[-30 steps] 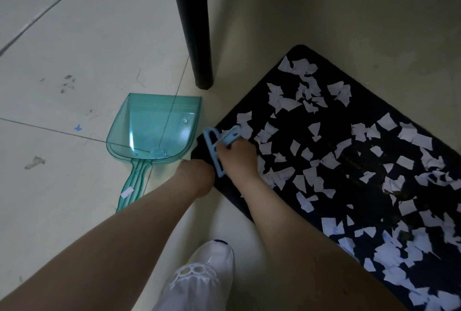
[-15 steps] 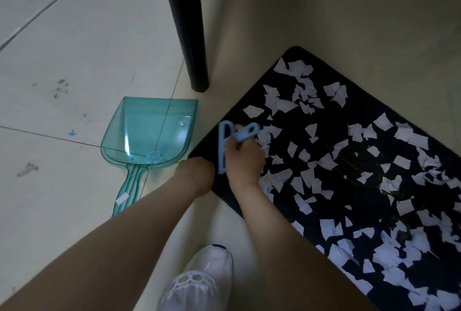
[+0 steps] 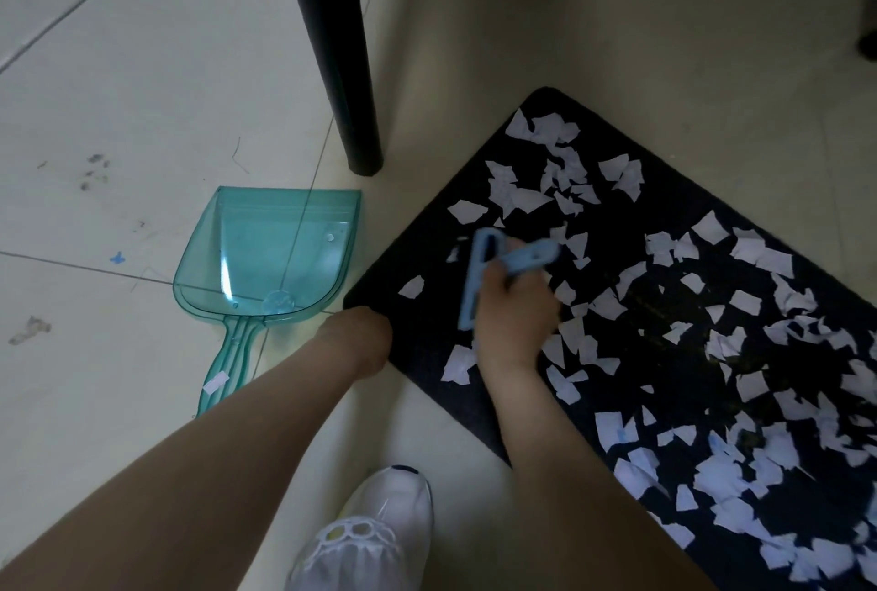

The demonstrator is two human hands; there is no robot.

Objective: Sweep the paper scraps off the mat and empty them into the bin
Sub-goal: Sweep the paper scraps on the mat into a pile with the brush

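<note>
The right hand (image 3: 515, 315) grips a light blue brush (image 3: 493, 272) (blurred) over the near-left part of the black mat (image 3: 427, 267). White paper scraps (image 3: 712, 353) cover the mat, thickest toward 4 o'clock. The left hand (image 3: 358, 336) sits at the mat's corner at 9 o'clock of the right hand; whether it pinches the edge I cannot tell. A teal dustpan (image 3: 265, 258) lies on the floor beside that corner, 1 black furniture leg (image 3: 332, 49) at 12 o'clock.
</note>
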